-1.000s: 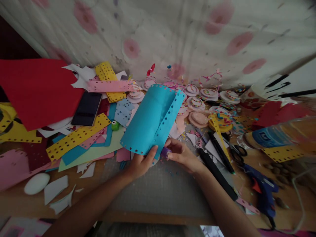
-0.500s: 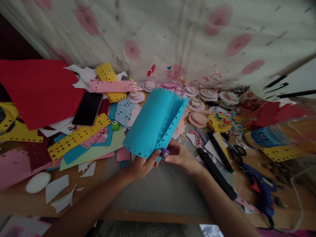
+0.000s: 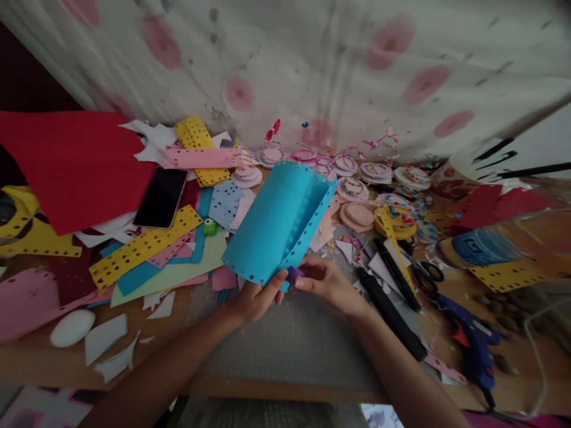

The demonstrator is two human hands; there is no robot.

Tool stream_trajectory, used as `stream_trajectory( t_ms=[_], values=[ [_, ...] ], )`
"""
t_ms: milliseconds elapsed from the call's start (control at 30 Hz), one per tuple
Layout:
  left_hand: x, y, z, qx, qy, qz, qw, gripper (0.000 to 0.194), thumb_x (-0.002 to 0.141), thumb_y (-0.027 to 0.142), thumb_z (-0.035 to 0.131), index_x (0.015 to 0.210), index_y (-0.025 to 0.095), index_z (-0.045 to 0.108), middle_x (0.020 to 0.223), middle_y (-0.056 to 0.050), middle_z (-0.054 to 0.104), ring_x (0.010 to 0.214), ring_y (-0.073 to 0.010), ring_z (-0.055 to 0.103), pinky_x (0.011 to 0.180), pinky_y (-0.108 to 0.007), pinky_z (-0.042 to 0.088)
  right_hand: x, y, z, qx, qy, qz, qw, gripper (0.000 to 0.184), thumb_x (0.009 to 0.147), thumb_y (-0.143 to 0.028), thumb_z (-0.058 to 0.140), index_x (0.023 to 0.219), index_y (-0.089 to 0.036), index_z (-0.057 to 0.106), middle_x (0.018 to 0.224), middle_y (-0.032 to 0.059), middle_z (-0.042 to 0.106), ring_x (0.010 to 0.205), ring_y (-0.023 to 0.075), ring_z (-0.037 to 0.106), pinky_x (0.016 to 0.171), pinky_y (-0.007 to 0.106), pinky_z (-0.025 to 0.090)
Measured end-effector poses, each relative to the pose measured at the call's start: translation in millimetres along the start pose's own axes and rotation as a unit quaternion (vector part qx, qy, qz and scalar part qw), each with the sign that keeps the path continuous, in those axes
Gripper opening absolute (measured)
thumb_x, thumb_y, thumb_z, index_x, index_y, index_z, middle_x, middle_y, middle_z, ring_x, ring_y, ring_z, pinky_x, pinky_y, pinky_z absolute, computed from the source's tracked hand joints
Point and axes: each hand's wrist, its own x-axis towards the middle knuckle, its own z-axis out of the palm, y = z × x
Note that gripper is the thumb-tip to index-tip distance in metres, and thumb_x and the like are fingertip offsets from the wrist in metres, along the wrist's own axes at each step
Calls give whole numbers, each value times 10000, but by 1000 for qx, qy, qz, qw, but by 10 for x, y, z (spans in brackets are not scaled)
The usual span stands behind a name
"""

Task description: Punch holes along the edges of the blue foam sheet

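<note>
A curled blue paper sheet (image 3: 276, 223) with small holes punched along its edges rises over the middle of the table. My left hand (image 3: 256, 297) pinches its near edge from below, fingers closed on the paper. My right hand (image 3: 328, 284) is closed round a small purple punch (image 3: 294, 274), which sits at the sheet's near right corner. Both forearms come in from the bottom of the view.
Punched yellow strips (image 3: 143, 246), a pink strip (image 3: 200, 158), red paper (image 3: 75, 166) and a black phone (image 3: 161, 197) lie left. A small green punch (image 3: 209, 226) sits nearby. Round paper ornaments (image 3: 357, 187) line the back. Black markers (image 3: 392, 267), scissors (image 3: 428, 274), a blue glue gun (image 3: 468, 345) and a bottle (image 3: 499, 244) lie right.
The blue sheet has curled and tilted further over, and the punch has shifted a little left along its near edge. The view has dropped slightly.
</note>
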Motion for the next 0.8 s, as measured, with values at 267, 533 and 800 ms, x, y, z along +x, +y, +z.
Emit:
stream_trajectory(
  t_ms=[267,533,800],
  values=[
    [12,43,-12,51,-5,32,998,609,919,634,343,490,213,442,439,15,455,446,-117,460,503,-258,414,-38,24,22,-84,22,-6,996,306,782,-445,716,903,-173,645,815,29,630,721,162,570,677,300,452],
    [-42,27,-74,186,70,142,970,266,869,432,543,953,218,676,992,-85,705,962,-289,626,976,-461,420,-83,7,99,-101,38,-26,994,349,766,-508,709,856,-182,622,774,7,570,721,159,529,671,280,431],
    [-61,58,-26,231,16,173,957,543,814,542,598,1227,191,616,1282,-118,635,1074,-361,616,1029,-509,402,-85,118,269,-83,27,13,996,423,700,-563,742,841,-195,586,753,11,569,693,180,566,638,300,464]
  ],
)
